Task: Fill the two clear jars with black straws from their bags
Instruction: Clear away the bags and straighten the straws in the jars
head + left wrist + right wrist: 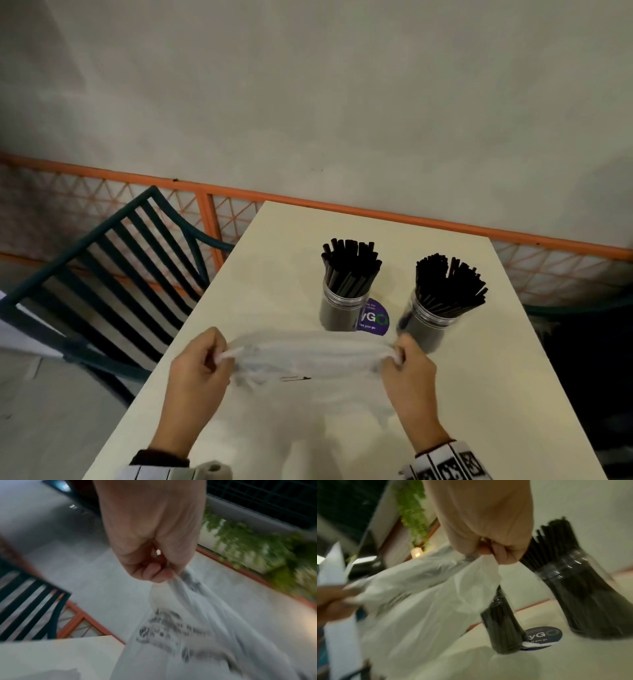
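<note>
The left hand (197, 368) pinches one end of a thin, translucent white plastic bag (308, 363), fingers (154, 573) curled tightly round the gathered film. The bag hangs stretched and slack between both hands above the near half of the cream desk (274, 246); blurred dark print shows on it, and it looks emptied. The right hand (409, 365) grips the other end, its fingers (503, 555) curled shut on the plastic.

Beyond the bag stand two clear jars, upright and apart. The left jar (344, 313) holds a dense bunch of thicker black straws (351, 263); the right jar (430, 325) holds finer black straws (448, 282) that fan out. A round purple sticker (375, 318) lies on the desk between them, partly hidden by the left jar. The stretched bag covers the jars' bases from the head view.

A dark green slatted chair (113, 274) stands left of the desk, before an orange railing (342, 205).
</note>
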The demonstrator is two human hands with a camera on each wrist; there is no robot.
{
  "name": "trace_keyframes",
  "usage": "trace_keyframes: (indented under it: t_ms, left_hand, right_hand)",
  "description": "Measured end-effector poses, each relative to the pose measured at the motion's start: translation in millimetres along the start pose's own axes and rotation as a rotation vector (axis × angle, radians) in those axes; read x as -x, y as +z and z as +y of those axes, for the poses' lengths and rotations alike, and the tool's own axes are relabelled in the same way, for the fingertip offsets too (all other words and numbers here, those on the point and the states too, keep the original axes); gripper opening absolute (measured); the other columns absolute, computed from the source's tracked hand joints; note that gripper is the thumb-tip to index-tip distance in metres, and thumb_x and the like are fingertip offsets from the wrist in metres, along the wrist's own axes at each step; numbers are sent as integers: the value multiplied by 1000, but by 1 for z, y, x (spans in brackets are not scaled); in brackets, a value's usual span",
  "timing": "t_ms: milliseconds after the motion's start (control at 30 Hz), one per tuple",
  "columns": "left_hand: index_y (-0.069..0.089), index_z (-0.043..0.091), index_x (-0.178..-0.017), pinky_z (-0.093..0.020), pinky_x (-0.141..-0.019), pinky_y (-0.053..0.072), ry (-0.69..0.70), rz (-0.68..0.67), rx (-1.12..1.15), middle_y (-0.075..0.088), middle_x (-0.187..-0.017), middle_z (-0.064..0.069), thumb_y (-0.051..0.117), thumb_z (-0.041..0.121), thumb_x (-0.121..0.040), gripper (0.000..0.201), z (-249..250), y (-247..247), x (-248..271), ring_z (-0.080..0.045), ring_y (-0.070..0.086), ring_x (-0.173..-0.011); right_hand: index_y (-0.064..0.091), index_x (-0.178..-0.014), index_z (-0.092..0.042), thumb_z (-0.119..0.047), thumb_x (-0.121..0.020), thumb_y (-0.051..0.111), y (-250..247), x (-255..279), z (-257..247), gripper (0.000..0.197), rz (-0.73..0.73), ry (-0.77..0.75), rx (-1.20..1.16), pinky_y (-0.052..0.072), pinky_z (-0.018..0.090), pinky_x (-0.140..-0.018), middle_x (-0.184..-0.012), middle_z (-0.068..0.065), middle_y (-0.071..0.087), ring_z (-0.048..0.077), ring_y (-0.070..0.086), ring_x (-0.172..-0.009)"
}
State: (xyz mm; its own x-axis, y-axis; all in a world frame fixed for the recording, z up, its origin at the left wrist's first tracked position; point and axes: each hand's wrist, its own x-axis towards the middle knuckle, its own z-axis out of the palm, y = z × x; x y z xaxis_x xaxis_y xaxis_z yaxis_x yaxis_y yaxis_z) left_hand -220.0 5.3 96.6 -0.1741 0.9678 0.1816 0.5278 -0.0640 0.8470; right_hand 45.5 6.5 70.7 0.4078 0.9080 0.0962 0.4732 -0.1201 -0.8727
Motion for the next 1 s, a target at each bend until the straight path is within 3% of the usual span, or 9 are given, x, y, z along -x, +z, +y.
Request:
trace_keyframes:
  t_ms: [100,200,367,500,600,733,833,900,1000]
  left_hand:
    - [43,26,-71,-34,-50,45,-47,-77,29,56,-60,-11,52,1,-85,30,-12,-3,-10,-16,57,-50]
    - [56,21,-88,-25,-58,54,-90,-281,172,66,-76,-9,59,17,-87,5,-10,-7,-11,-11,67,-58]
    - [72,21,-79,-17,-71,53,-52,-478,231,61,-89,-5,66,37,-80,17,-22,-27,-24,-15,65,-79]
    - [68,19,-68,-9,-59,45,189,-76,134,59,-82,7,67,2,-79,20,-26,-43,-34,-7,55,-66]
    - [45,26,-64,-6,-53,34,417,88,5,45,-71,14,51,12,-76,19,-29,-46,-34,2,42,-59]
    - [38,30,-65,-10,-57,34,289,-31,-134,38,-75,11,54,-8,-73,41,-83,-29,-30,-2,41,-60]
    - [36,28,-65,-13,-57,34,261,-190,-235,34,-71,13,57,-18,-63,51,-120,-22,-23,-7,38,-57]
    - [35,26,-66,-12,-58,34,299,-223,-297,30,-70,12,57,-11,-61,43,-134,-21,-19,-8,35,-56]
    - [39,26,-66,-7,-57,34,255,-297,-328,32,-71,9,65,-21,-53,55,-153,-17,-16,-7,40,-56]
  right_hand:
    - [51,-75,-8,-3,-81,60,11,3,-2,12,-350,128,-246,46,22,-60,-70,7,58,20,54,-65]
    - [59,-105,-12,-16,-73,70,18,10,-4,34,-685,200,-506,52,30,-78,-98,-3,67,18,65,-91]
    - [62,-98,-13,-13,-75,70,34,16,-17,24,-556,136,-463,46,18,-58,-88,0,72,6,62,-68]
    - [50,-65,-20,-1,-76,50,47,15,-17,23,-107,-141,-180,36,14,-55,-60,-4,53,2,45,-55]
    - [22,-61,-37,-5,-61,38,51,16,-14,36,61,-330,45,26,12,-51,-54,-10,29,-2,32,-55]
    - [37,-83,-43,-29,-65,57,54,27,-2,30,-230,-209,163,36,17,-67,-86,-17,40,-4,41,-77]
    - [12,-138,-41,-71,-52,70,44,39,5,108,-731,-161,368,22,28,-108,-136,-17,13,1,17,-125]
    - [-11,-142,-42,-80,-54,59,48,47,-2,119,-722,-177,433,6,33,-113,-144,-22,-11,2,-9,-133]
    - [-14,-137,-44,-80,-70,19,77,53,-10,83,-449,-252,422,-10,29,-115,-148,-22,-21,1,-24,-136]
